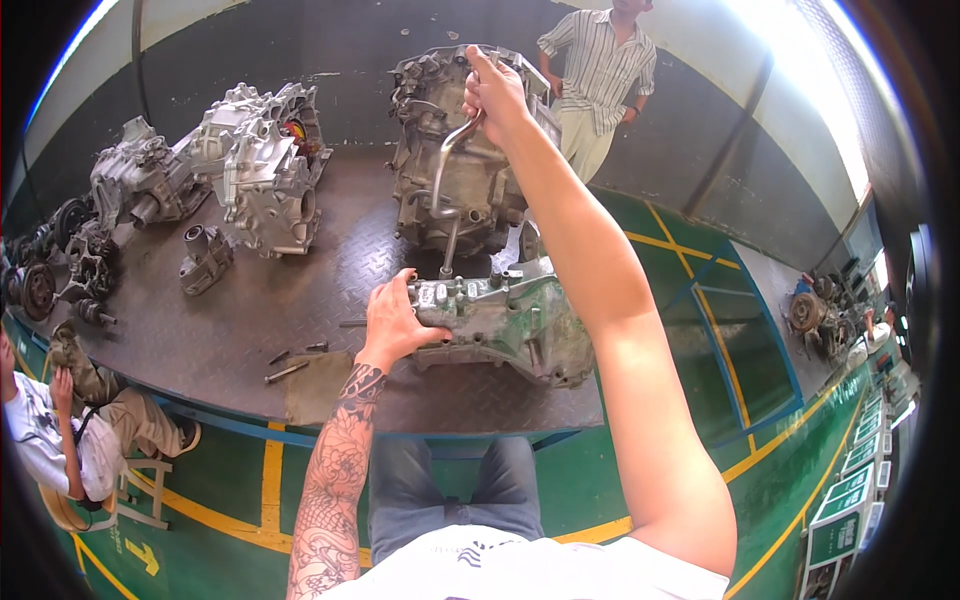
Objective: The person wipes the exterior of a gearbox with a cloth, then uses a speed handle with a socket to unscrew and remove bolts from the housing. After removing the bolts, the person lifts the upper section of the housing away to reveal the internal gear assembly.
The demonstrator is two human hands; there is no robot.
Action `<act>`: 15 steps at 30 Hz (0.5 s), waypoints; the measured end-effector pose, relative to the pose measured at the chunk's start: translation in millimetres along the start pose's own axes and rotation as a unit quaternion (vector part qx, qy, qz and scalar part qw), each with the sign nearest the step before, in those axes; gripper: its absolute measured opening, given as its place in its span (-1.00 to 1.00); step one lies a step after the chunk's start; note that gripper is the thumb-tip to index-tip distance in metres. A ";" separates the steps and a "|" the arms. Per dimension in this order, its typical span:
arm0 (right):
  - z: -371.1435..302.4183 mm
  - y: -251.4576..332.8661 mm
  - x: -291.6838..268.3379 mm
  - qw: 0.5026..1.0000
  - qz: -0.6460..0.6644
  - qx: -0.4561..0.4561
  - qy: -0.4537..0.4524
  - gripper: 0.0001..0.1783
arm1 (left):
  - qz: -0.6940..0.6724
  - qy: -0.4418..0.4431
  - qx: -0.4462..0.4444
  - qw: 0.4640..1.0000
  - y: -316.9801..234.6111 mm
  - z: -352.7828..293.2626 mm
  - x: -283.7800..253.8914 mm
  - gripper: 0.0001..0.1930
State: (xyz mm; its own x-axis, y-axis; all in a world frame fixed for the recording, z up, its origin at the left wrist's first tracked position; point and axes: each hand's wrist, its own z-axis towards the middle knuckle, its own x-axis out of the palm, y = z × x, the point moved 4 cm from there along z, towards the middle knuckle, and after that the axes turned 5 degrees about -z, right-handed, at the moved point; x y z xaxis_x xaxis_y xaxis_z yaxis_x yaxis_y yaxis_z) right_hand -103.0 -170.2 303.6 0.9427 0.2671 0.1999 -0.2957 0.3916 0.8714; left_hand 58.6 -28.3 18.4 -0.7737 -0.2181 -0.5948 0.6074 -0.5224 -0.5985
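Right hand [495, 92] closed round the top of the cranked wrench [438, 178]; its foot meets the gearbox casing [535, 325] (on the bench [205, 335], near edge). Left hand [393, 318] grips the casing's left end, thumb nearside. Bigger gearbox [420, 155] behind; silver housing [262, 170] farther left.

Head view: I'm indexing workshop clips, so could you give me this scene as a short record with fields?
Surface: dark metal-topped bench
Left grip: clasping the left end of a metal housing
Right grip: closed on the upper end of a bent crank wrench
Wrench's lower end: at the housing's top
Behind housing: larger metal assembly
Bench left: pale metal casting
Bystanders: standing person, striped shirt; seated person, left
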 end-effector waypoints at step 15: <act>-1.2 -12.2 56.4 0.987 -0.147 0.057 -0.031 -0.55 | 0.026 0.019 -0.014 0.999 0.9 -0.5 1.3 0.23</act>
State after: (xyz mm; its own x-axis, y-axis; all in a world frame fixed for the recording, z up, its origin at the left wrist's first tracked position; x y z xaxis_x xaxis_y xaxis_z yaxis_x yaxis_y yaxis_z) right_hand -46.4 -158.9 303.7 0.9939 0.1003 -0.0456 0.0087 0.3412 0.9400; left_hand 58.2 -28.6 16.8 -0.7334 -0.2131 -0.6456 0.6523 -0.4879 -0.5800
